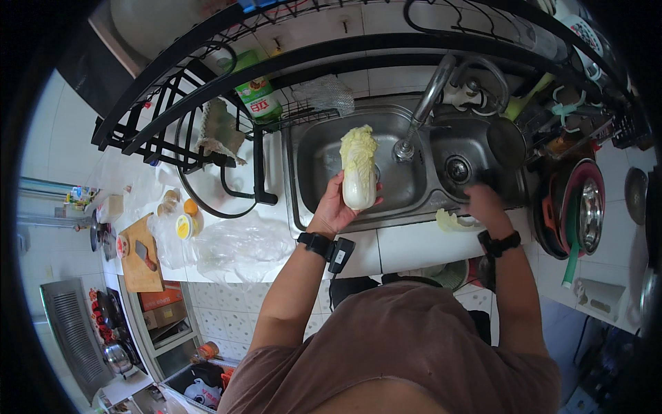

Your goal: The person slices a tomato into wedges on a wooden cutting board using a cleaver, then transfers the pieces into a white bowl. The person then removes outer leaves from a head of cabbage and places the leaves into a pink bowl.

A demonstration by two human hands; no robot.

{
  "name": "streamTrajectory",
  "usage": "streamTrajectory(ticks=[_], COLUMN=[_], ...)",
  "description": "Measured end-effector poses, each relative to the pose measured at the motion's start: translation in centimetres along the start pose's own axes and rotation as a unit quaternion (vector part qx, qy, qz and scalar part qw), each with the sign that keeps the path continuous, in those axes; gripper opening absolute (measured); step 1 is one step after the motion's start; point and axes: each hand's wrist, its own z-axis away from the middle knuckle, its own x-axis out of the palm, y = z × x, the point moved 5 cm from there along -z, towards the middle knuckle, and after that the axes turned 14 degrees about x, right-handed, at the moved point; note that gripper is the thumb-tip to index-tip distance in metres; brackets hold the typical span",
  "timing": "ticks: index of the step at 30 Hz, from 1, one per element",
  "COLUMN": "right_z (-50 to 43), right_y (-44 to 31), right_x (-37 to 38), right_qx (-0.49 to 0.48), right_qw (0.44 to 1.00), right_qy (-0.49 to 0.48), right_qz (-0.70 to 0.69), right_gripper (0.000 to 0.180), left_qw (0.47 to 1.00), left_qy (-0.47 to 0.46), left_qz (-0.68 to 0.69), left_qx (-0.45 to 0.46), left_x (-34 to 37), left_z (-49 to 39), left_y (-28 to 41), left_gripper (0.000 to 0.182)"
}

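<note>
A napa cabbage lies in my left hand, its white base towards me and its leafy yellow-green top away. It is held over the near part of the large steel sink basin. My right hand is blurred above the near edge of the small basin, whose drain shows. Whether its fingers hold anything is not visible. A loose cabbage leaf rests on the sink's front rim, just left of my right hand. The faucet stands between the basins.
A black dish rack arches over the sink. Left on the counter are plastic bags, an orange, a yellow-lidded tub and a cleaver on a wooden cutting board. Nested basins stand at the right.
</note>
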Motion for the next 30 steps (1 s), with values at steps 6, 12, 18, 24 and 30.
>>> streamTrajectory(ticks=[6,12,18,24,30], right_z=[-1.4,-0.6,-0.6,-2.2,-1.5], right_y=[-14.5,-21.4,-21.9,-21.5,-21.8], right_x=[1.4,0.4,1.7,4.7,3.7], right_qx=[-0.039,-0.029,-0.038,0.031,-0.031], right_qw=[0.874,0.911,0.897,0.857,0.756], right_qy=[-0.183,-0.017,0.002,-0.111,-0.133], right_qz=[-0.448,-0.410,-0.441,-0.502,-0.641], right_gripper=[0.048,0.055,0.045,0.057,0.051], left_qw=[1.000,0.991,0.990,0.986,0.991], left_qy=[0.027,0.040,0.046,0.027,0.033], left_qz=[0.010,-0.089,-0.060,-0.113,-0.076], left_qx=[0.001,0.092,0.119,0.121,0.110], left_x=[-0.3,-0.7,-1.0,-1.1,-1.0], left_z=[-0.1,0.4,1.0,1.1,0.9], left_y=[-0.5,0.0,0.7,0.3,0.3], left_gripper=[0.051,0.053,0.059,0.057,0.055])
